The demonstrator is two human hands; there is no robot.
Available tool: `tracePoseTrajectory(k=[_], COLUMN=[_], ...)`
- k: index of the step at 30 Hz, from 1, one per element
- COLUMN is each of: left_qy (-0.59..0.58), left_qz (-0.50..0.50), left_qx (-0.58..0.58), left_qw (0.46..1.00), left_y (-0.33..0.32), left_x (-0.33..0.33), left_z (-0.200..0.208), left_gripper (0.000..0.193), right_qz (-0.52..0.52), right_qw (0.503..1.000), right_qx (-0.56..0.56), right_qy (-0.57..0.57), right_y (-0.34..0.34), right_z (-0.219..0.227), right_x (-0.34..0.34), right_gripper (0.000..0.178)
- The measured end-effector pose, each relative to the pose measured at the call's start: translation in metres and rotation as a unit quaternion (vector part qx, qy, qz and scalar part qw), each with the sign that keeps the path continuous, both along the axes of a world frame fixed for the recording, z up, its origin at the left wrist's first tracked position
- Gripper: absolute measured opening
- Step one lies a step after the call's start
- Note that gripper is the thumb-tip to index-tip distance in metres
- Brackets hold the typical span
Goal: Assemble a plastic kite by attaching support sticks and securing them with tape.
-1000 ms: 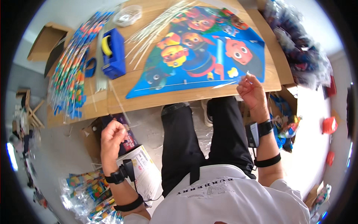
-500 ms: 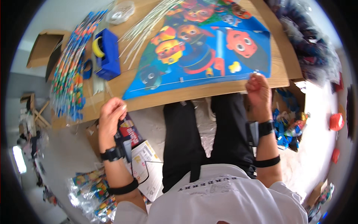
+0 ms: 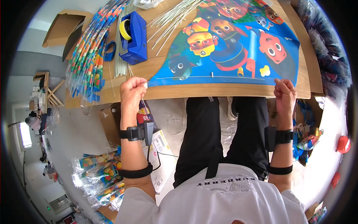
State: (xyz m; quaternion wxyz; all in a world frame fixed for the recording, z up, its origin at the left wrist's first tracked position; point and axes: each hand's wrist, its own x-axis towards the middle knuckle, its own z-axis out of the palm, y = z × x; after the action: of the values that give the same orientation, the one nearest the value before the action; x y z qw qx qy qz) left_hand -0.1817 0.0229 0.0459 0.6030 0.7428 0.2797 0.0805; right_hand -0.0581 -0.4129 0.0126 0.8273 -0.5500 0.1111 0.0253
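Note:
A blue kite sail (image 3: 231, 61) printed with cartoon figures lies on the wooden table. Along its near edge runs a thin white rod (image 3: 190, 77) with a small pale piece (image 3: 212, 74) at mid-length. By the sail's left corner, my left hand (image 3: 132, 95) is closed in a pinch, a white bit showing at its fingertips. What it grips is unclear; a thin pale strand hangs below it. My right hand (image 3: 285, 93) is also closed, its fingertips over the near edge close to the right corner. Whatever lies between those fingers is hidden.
Left of the sail stand a blue tape dispenser (image 3: 136, 39) and a pile of wrapped, printed bundles (image 3: 89, 52). Thin pale rods (image 3: 173, 20) lie behind it. Bagged goods (image 3: 326, 48) line the right side. On the floor are cartons and plastic-wrapped packs (image 3: 100, 179).
The view has swung, so the table and sail sit farther right in it and look sharper. Both hands stay pinched near the sail's two near corners.

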Motion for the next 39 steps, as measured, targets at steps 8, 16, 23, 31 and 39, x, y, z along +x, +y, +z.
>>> tracePoseTrajectory(k=[8,16,23,31,39], left_qy=[0.033,-0.002,0.02,0.028,0.041], left_qz=[0.016,-0.021,-0.007,-0.002,-0.005], left_qx=[0.138,0.174,0.131,0.126,0.112], left_qw=[0.99,0.985,0.991,0.992,0.993], left_y=[0.006,0.022,0.022,0.019,0.02], left_x=[0.023,0.023,0.018,0.022,0.021], left_z=[-0.039,-0.053,-0.039,-0.041,-0.042], left_gripper=[0.002,0.006,0.004,0.003,0.003], right_qz=[-0.052,-0.084,-0.083,-0.105,-0.107], right_qw=[0.981,0.968,0.905,0.843,0.801], right_qx=[-0.182,-0.228,-0.402,-0.513,-0.575], right_qy=[-0.042,-0.068,-0.109,-0.124,-0.128], right_y=[0.009,0.016,0.023,0.029,0.033], right_z=[-0.003,-0.009,-0.017,-0.019,-0.019], right_x=[-0.002,0.001,-0.002,-0.001,-0.002], right_gripper=[0.01,0.008,0.012,0.016,0.017])
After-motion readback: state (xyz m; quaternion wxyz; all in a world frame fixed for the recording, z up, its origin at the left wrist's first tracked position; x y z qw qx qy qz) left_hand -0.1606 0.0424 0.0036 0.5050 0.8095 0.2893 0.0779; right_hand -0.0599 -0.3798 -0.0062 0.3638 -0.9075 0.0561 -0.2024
